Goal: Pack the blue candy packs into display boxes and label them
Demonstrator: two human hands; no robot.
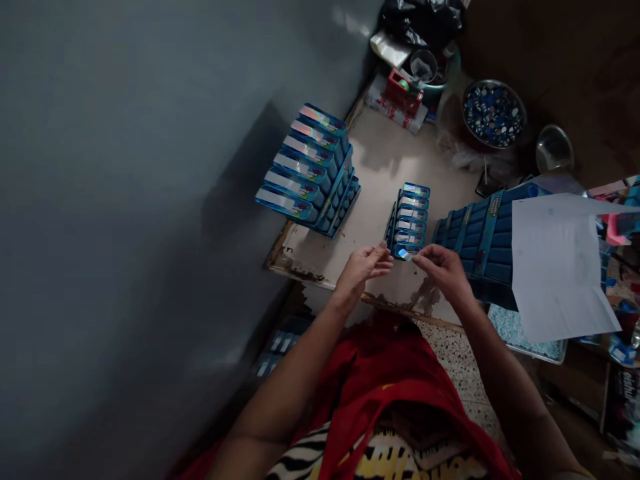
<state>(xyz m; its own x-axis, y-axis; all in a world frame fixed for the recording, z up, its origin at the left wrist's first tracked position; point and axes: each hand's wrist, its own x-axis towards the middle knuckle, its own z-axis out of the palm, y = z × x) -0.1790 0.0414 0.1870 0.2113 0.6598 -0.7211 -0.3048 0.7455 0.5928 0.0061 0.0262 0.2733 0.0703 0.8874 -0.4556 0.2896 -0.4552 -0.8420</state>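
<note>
My right hand (443, 265) pinches a small shiny rainbow sticker (405, 254) between thumb and fingertips. It is over the near end of a row of blue packs (413, 215) standing in a small blue tray. Each of the other packs in this row carries a pale, glossy strip on top. My left hand (367, 265) is beside the tray's near left corner, its fingers extended and a little apart. Whether its fingertips touch the tray I cannot tell.
Left stands a stack of blue trays with taller packs (300, 167), against the grey wall (125, 167). To the right are stacked blue boxes (480, 233) under white paper (557, 267). Behind are a red tape dispenser (399, 87) and a bowl of small blue pieces (494, 113).
</note>
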